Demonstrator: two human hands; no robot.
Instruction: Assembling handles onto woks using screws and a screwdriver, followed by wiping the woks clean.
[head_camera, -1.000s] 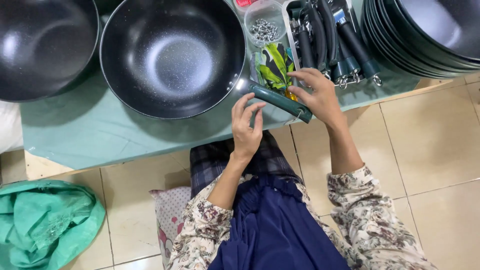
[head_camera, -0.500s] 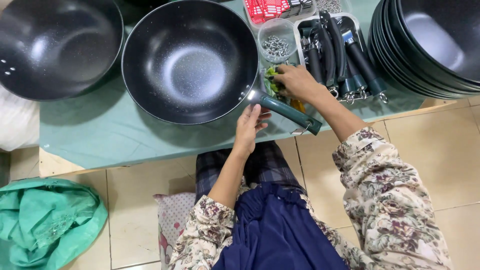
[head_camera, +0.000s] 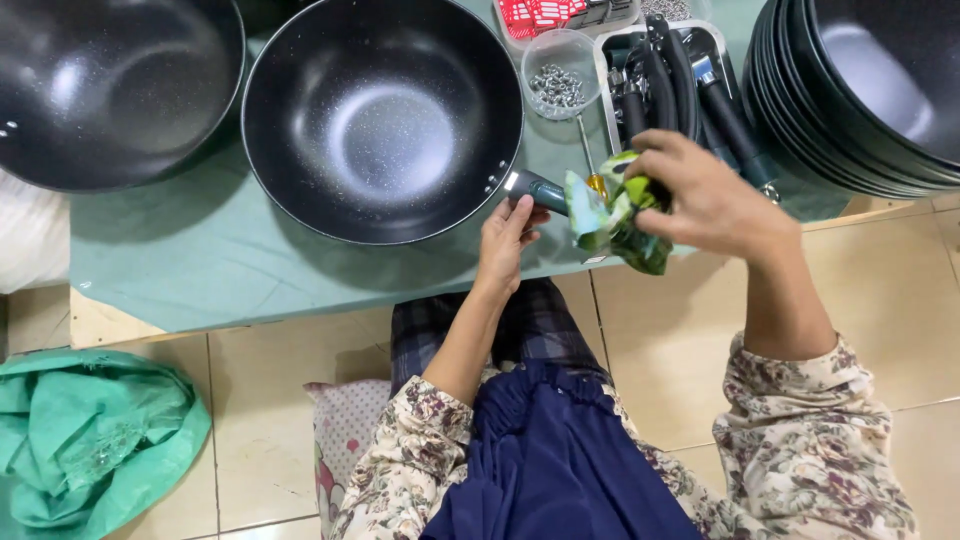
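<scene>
A black speckled wok (head_camera: 383, 118) sits on the green-covered table (head_camera: 200, 270) with its dark green handle (head_camera: 538, 190) pointing toward me. My left hand (head_camera: 505, 238) holds the handle from below, near its joint with the pan. My right hand (head_camera: 700, 195) is raised above the table edge, closed on a crumpled green printed wrapper (head_camera: 612, 215). A screwdriver with a yellow grip (head_camera: 590, 165) lies just behind the wrapper.
A second wok (head_camera: 105, 90) stands at the far left and a stack of black pans (head_camera: 870, 90) at the right. A clear cup of screws (head_camera: 560, 75), a tray of loose handles (head_camera: 680, 80) and a red box (head_camera: 545, 15) lie behind. A green sack (head_camera: 85, 440) rests on the tiled floor.
My right hand has left the handle and lifted up with the green wrapper. My left hand stays on the handle. The view has shifted so the wok sits lower.
</scene>
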